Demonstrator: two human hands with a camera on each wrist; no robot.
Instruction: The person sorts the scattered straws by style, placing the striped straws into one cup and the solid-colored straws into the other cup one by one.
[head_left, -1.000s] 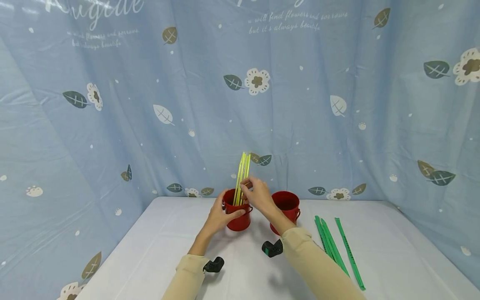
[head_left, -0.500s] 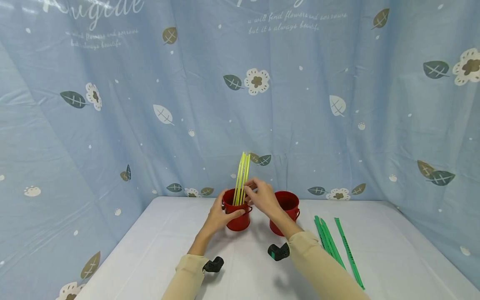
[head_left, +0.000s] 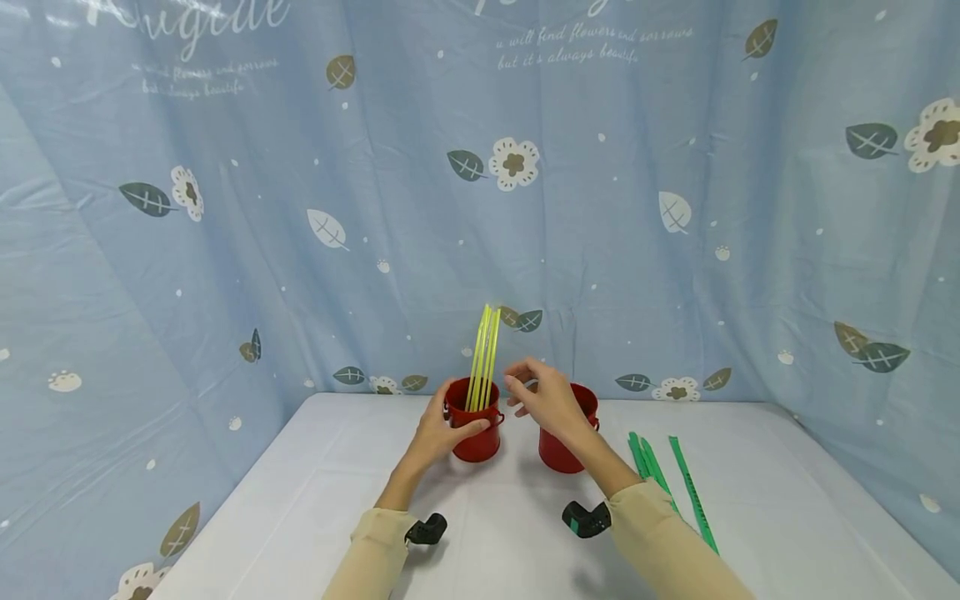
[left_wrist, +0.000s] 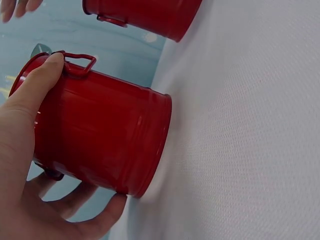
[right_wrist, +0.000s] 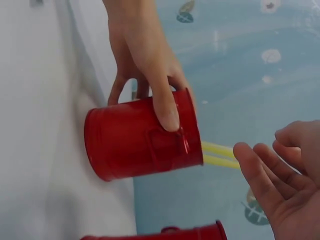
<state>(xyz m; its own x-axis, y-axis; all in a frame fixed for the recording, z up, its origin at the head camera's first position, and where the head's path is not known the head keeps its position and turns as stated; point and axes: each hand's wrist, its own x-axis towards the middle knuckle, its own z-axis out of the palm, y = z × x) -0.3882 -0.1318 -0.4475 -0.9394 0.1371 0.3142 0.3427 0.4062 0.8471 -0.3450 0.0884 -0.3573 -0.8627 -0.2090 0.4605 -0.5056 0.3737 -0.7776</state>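
The left bucket (head_left: 477,443) and right bucket (head_left: 557,452) stand near the tabletop's (head_left: 315,500) back edge with a gap between them; white surface stretches from the first to the left edge. The left hand (head_left: 437,431) grips the left bucket, thumb at its handle, fingers around the side. Yellow sticks (head_left: 492,358) lean inside. The right hand's (head_left: 547,400) fingers are loosely parted, near but apart from those sticks. 1 group of green sticks (head_left: 662,475) lies toward the right edge.

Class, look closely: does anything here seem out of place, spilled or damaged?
Nothing looks spilled or damaged. One long green stick lies apart, right of the bunched long green sticks, so it looks slightly stray.
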